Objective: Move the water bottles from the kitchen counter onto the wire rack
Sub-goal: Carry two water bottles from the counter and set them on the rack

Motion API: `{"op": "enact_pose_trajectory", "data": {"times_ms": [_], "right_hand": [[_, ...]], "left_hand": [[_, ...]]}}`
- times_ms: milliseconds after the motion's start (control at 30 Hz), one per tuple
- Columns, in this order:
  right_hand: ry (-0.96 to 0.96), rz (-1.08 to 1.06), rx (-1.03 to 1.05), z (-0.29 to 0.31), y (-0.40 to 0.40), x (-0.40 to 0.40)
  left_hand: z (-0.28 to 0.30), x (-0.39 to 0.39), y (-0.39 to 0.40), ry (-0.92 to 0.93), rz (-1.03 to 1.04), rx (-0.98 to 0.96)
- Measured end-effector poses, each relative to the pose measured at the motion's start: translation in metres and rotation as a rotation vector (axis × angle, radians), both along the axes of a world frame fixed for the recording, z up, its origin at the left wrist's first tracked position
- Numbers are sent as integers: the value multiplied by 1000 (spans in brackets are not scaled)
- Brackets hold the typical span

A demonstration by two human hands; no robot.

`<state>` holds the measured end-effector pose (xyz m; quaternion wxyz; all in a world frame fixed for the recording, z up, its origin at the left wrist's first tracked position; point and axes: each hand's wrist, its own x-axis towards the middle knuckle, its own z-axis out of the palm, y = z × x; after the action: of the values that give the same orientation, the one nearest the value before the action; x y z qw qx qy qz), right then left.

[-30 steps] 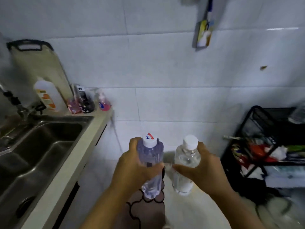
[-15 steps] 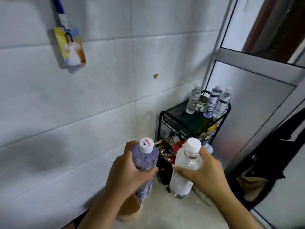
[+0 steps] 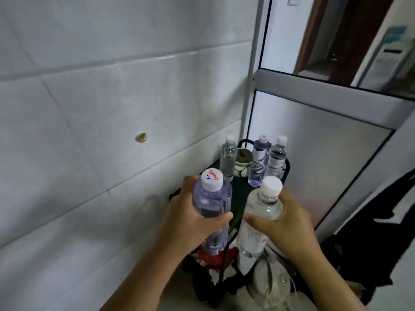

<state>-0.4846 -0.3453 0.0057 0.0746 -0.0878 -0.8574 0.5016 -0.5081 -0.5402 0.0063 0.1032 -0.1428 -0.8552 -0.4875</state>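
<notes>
My left hand (image 3: 190, 217) grips a purple-tinted water bottle (image 3: 212, 199) with a white printed cap, held upright. My right hand (image 3: 285, 225) grips a clear water bottle (image 3: 261, 212) with a plain white cap, tilted slightly. Both bottles hover above the near end of the black wire rack (image 3: 241, 196). On the far end of the rack's top shelf stand three bottles: a clear one (image 3: 228, 160) at the left, a purple-tinted one (image 3: 259, 162) and a clear one (image 3: 277, 158) at the right.
A small pot (image 3: 242, 159) sits among the far bottles. The rack stands in a corner between the white tiled wall (image 3: 89, 131) and a grey door panel (image 3: 325, 158). Its lower shelves hold red packaging (image 3: 213, 258); a pale bag (image 3: 274, 286) lies at its foot.
I have moved closer to the rack; it now sits right under my hands. Both hands still hold their bottles, carried forward over the rack's near end.
</notes>
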Motion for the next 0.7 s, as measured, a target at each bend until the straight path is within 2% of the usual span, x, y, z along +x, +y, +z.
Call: {"op": "enact_pose_trajectory", "data": {"times_ms": [167,300,500,700], "right_hand": [[37,58,38,7,41,-95],[3,86,29,-9,58,-154],[-58,36,-43,-60,54,-214],[-84,-53,-48,-91,41,-251]], "left_hand": [[7,-86,37,-71,77,24],[-12,-141,54,-107,179,51],[-50,-206,59,-174,277,79],[-85,-255,57,-246,231,75]]}}
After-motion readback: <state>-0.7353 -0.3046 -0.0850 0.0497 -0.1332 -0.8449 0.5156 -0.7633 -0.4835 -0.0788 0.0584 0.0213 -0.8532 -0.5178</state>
